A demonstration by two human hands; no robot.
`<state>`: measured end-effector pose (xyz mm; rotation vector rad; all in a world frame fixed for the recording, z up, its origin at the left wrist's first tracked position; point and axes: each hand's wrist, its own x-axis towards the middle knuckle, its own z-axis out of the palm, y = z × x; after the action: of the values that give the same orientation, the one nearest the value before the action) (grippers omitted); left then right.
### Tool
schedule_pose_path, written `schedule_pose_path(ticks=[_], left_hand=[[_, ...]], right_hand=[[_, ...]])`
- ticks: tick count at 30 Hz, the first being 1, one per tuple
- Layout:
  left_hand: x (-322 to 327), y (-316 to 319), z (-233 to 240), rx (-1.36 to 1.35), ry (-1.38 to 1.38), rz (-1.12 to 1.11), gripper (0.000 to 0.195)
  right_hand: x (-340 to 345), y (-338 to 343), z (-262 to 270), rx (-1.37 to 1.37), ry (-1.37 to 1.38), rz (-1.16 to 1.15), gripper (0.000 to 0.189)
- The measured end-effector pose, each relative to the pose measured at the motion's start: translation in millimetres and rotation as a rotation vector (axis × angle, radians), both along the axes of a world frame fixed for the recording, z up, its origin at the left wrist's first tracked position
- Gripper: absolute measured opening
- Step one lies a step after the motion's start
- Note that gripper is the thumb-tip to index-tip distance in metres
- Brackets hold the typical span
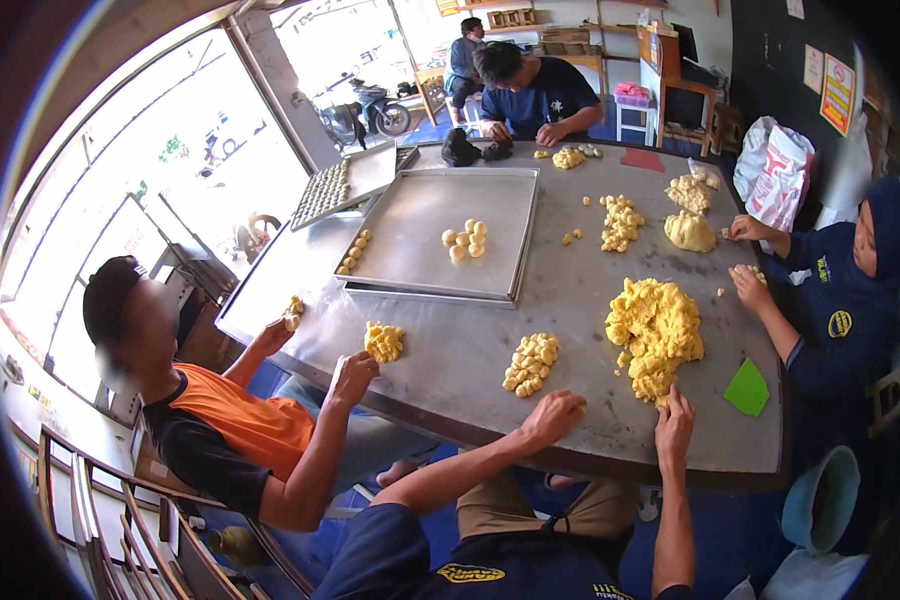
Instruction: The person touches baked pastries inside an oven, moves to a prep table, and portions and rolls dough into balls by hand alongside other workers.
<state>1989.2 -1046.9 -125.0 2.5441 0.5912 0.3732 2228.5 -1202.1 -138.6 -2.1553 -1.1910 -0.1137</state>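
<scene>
Close to the table's near edge, my left hand (555,420) is held over the metal top with its fingers curled. Whether a small piece sits in its fingertips cannot be told. My right hand (673,431) pinches the lower end of a large crumbly mass of yellow dough (656,330). A few crumbs lie at the left side of that mass. Beyond my left hand is a pile of small pale-yellow dough pieces (531,364). A green plastic scraper (747,388) lies flat to the right of my right hand.
Large metal trays (435,202) with round dough balls stand toward the far left. Co-workers sit left, right and opposite, their hands at dough. More dough pieces (621,223), a smooth dough lump (690,232) and a red scraper (642,159) lie farther back. A blue bucket (821,499) stands low right.
</scene>
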Motion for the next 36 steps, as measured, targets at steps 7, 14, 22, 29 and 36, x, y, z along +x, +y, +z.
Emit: schedule_pose_path(ticks=[7, 14, 22, 29, 36], left_hand=[[17, -6, 15, 0.436, -0.047, 0.158, 0.034], [75, 34, -1, 0.505, -0.117, 0.198, 0.040], [70, 54, -12, 0.536, -0.135, -0.160, 0.038], [68, 30, -20, 0.662, 0.066, 0.068, 0.029], [43, -7, -11, 0.663, -0.005, 0.356, 0.041]], right_hand=[[14, 0, 12, -0.127, -0.158, 0.143, 0.020], [33, 6, 14, -0.080, -0.176, 0.088, 0.027], [6, -17, 3, -0.098, -0.073, 0.015, 0.040], [12, -3, 7, 0.016, -0.024, 0.006, 0.024], [49, -4, 20, -0.216, 0.003, 0.163, 0.021]])
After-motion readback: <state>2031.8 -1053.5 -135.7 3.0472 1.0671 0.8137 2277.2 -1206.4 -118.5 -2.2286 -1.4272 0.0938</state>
